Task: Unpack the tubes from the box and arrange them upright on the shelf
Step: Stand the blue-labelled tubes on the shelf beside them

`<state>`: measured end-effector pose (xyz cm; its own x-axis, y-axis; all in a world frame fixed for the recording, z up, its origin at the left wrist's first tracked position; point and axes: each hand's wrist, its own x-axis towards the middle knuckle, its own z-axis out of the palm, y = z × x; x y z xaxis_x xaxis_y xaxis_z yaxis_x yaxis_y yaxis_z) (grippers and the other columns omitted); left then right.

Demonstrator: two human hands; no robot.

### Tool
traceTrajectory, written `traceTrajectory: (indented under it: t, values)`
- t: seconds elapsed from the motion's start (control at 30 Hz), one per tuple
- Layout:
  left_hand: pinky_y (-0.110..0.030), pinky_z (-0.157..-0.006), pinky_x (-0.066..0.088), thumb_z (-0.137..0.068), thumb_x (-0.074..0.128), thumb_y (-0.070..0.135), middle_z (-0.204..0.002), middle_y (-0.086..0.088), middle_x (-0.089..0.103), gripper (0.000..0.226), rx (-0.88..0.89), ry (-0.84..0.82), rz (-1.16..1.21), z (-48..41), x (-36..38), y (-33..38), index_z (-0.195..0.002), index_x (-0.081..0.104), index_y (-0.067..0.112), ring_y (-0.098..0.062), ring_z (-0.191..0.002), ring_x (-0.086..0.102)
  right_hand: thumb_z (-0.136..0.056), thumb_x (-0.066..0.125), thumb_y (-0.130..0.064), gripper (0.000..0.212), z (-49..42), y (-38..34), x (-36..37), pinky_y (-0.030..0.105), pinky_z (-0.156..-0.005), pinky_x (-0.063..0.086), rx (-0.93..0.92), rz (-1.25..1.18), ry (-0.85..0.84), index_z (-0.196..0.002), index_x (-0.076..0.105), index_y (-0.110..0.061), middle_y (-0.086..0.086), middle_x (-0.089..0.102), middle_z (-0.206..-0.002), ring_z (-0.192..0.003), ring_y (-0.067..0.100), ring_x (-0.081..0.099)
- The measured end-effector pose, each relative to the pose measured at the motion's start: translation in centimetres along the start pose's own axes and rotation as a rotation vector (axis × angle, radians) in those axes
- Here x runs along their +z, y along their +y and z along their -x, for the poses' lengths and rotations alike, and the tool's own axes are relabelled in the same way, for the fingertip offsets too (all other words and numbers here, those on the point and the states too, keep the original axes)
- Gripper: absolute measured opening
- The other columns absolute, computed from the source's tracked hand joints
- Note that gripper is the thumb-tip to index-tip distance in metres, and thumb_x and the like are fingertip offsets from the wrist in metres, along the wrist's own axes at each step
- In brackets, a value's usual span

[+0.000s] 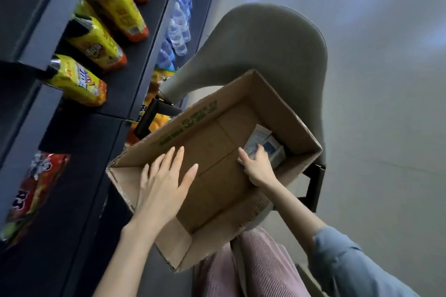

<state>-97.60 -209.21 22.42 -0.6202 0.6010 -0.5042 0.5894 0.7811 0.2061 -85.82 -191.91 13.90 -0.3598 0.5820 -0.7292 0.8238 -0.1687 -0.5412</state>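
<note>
An open cardboard box (pixel 193 123) sits on a grey chair. In its far right corner lie a few blue-and-white tube packages (pixel 261 138). My right hand (pixel 257 167) reaches into that corner, and its fingers curl round one of the packages. Over the box's near left side, my left hand (pixel 164 183) is spread flat with straight fingers and holds nothing. Most of the box floor is bare cardboard. The dark shelf (pixel 135 72) runs along the left.
Yellow snack bags (pixel 79 79) stand on the upper shelf, red ones (pixel 36 183) lower left. Water bottles (pixel 178 31) and orange packs fill the lower shelf behind the box. The grey chair (pixel 265 50) has black armrests. Pale floor lies to the right.
</note>
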Motion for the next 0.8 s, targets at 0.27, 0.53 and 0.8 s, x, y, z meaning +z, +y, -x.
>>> traceTrajectory:
  t: [0.27, 0.53, 0.8]
  values:
    - [-0.04, -0.116, 0.009, -0.078, -0.002, 0.067, -0.158, 0.006, 0.017, 0.084, 0.049, -0.088, -0.003, -3.0, 5.3, -0.7, -0.151, 0.011, 0.028, -0.014, -0.145, 0.012, -0.095, 0.05, -0.022, 0.06, -6.0, 3.1, 2.2, 0.036, -0.092, 0.046, 0.298, -0.146, 0.132, -0.144, 0.022, -0.002, 0.019, 0.045, -0.134, -0.118, 0.034, 0.05]
    - [-0.038, -0.116, 0.01, -0.08, -0.003, 0.062, -0.158, 0.007, 0.017, 0.08, 0.073, -0.13, -0.038, -3.4, 7.1, -2.2, -0.151, 0.009, 0.027, -0.013, -0.145, 0.01, -0.09, 0.061, -0.031, 0.085, -9.8, 3.3, 3.8, 0.035, -0.109, 0.029, 0.443, -0.406, 0.357, -0.151, 0.006, -0.008, 0.017, 0.02, -0.153, -0.137, 0.031, 0.031]
    - [-0.037, -0.114, 0.017, -0.085, 0.01, 0.059, -0.156, 0.005, 0.022, 0.075, 0.077, -0.121, 0.057, -4.4, 5.9, -2.9, -0.151, 0.016, 0.024, -0.014, -0.144, 0.016, -0.084, 0.07, -0.026, 0.075, -11.4, 2.4, 3.4, 0.036, -0.096, 0.043, 0.512, -0.562, 0.355, -0.144, 0.027, -0.008, 0.015, 0.04, -0.143, -0.125, 0.031, 0.047]
